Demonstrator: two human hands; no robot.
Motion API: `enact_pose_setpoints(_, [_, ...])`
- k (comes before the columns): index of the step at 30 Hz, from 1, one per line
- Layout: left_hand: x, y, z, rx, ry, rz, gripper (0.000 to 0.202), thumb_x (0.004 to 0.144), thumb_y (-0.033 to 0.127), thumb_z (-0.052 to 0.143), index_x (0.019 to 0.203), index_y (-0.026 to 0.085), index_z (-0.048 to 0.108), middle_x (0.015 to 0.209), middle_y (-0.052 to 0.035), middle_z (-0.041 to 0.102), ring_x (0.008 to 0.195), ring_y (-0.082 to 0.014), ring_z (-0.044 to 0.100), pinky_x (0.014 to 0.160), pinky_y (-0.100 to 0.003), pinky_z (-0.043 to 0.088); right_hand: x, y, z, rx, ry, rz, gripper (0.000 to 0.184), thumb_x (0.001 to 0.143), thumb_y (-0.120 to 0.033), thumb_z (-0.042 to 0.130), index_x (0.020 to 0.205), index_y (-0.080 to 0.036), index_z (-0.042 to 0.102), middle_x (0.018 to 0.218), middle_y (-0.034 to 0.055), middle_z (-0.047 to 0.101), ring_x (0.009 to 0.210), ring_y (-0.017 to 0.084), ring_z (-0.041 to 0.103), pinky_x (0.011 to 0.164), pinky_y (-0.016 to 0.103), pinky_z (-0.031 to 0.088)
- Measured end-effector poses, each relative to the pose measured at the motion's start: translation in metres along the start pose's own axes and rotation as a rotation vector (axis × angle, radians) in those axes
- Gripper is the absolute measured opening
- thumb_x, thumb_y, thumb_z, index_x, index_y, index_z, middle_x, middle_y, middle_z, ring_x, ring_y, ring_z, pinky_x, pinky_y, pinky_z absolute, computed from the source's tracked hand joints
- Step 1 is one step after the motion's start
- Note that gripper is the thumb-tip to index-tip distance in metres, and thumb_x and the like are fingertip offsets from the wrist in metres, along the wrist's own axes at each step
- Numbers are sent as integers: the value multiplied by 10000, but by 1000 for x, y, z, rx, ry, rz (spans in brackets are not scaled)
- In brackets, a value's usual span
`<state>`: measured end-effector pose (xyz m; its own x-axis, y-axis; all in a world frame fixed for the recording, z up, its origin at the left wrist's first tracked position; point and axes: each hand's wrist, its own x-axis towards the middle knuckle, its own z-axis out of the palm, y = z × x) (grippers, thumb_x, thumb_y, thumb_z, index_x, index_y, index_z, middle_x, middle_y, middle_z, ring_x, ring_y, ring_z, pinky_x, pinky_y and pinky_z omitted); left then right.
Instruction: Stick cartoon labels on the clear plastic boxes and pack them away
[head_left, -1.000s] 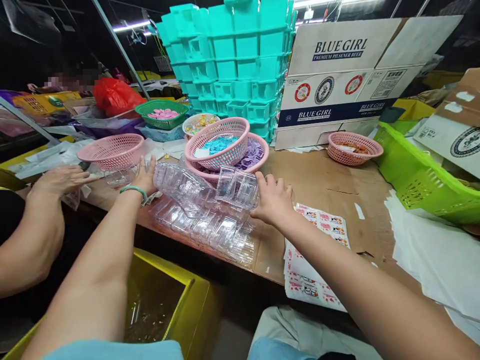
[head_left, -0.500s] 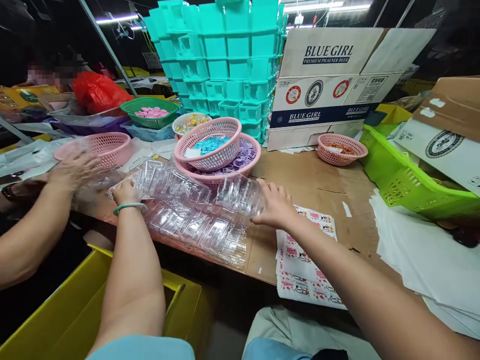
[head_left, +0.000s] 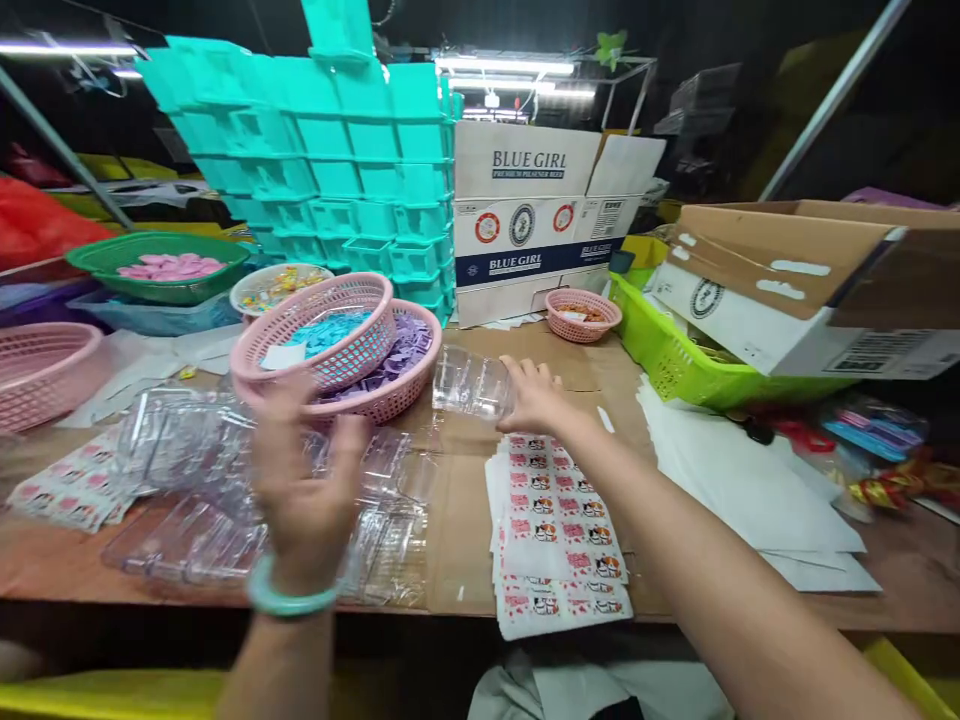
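My left hand [head_left: 307, 490], with a green bangle [head_left: 294, 592] at its wrist, is raised over the clear plastic trays [head_left: 202, 530]. It is blurred, but its thumb and fingers stand apart and nothing shows in them. My right hand [head_left: 538, 398] grips the right end of a separate clear plastic tray [head_left: 471, 384], just right of the pink baskets; its thumb is at the near side. Below that hand lies a stack of sticker sheets [head_left: 551, 530] printed with cats and pink lettering. More sticker sheets [head_left: 75, 480] lie at the left.
Pink baskets of blue pieces [head_left: 334, 335] and purple pieces [head_left: 405, 345] stand behind the trays. Turquoise bins [head_left: 337, 150] and a beer carton [head_left: 525, 210] rise at the back. A green basket [head_left: 675, 370] and white paper [head_left: 735, 490] are at right.
The view has swung right. My left hand has let go of the sticker sheets at the left and come up over the trays. My right hand keeps its tray, now apart from the others.
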<state>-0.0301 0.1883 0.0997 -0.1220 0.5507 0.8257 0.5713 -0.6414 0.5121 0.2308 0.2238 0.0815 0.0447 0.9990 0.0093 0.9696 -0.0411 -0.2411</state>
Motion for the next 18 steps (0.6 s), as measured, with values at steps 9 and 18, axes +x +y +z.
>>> enact_pose_setpoints(9, [9,50,77,-343,-322,-239,862,789,420,693,1489,349,194,1573,-75,234,1441,-293,242,1137,-500,321,-24,18,-52,-144,214,-33,1011,590,-372,745,1465,-237,258,1345,134,458,1168,354,423,956,501,340])
enact_pose_setpoints(18, [142,-31,12,-436,-151,-392,921,570,372,859,1359,286,393,1353,-119,459,1126,-275,588,925,-411,523,44,-133,-93,-127,569,-449,1012,704,-373,742,1515,-227,155,1486,169,335,1287,420,334,1061,656,227])
